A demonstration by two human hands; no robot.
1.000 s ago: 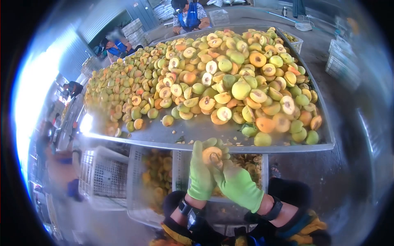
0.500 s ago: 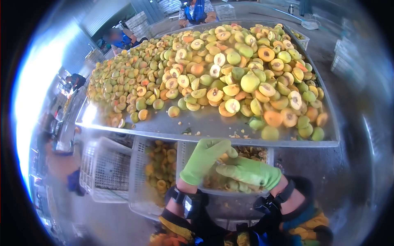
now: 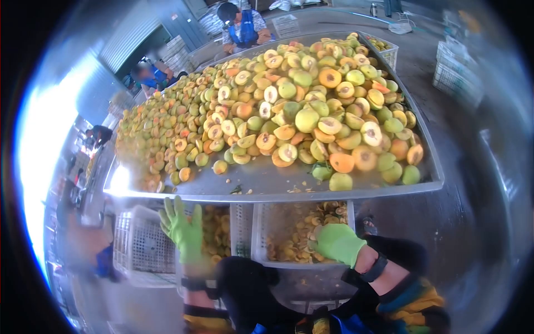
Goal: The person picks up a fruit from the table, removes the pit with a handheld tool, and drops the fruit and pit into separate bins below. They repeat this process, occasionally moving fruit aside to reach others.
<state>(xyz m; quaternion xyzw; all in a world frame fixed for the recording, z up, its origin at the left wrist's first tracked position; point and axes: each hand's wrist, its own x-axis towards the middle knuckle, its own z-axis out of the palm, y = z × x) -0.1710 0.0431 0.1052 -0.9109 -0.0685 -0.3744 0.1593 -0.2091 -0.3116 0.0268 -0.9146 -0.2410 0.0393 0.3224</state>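
Note:
My left hand (image 3: pixel 186 231), in a green glove, is raised with its fingers spread and nothing in it. It is above the left side of a white crate (image 3: pixel 240 228) of yellow-green fruit halves. My right hand (image 3: pixel 338 244), also gloved in green, is over the right side of another white crate (image 3: pixel 257 236) containing fruit pieces and scraps. Its fingers curl downward; whatever they hold, if anything, is hidden. Beyond both hands, halved stone fruit (image 3: pixel 283 132), like peaches or apricots, is heaped on a metal table (image 3: pixel 250 186). Some halves still show brown pits.
The table's raised metal rim (image 3: pixel 334 195) runs just beyond the crates. A white mesh crate (image 3: pixel 142 239) stands at the left. Two people in blue vests (image 3: pixel 245 30) (image 3: pixel 157 78) are at the far side. Stacked crates (image 3: pixel 457 72) stand on the floor at the right.
My hands, close together before, have parted. The left has swung left and spread its fingers; the right has moved slightly right over its crate. The view has shifted a little.

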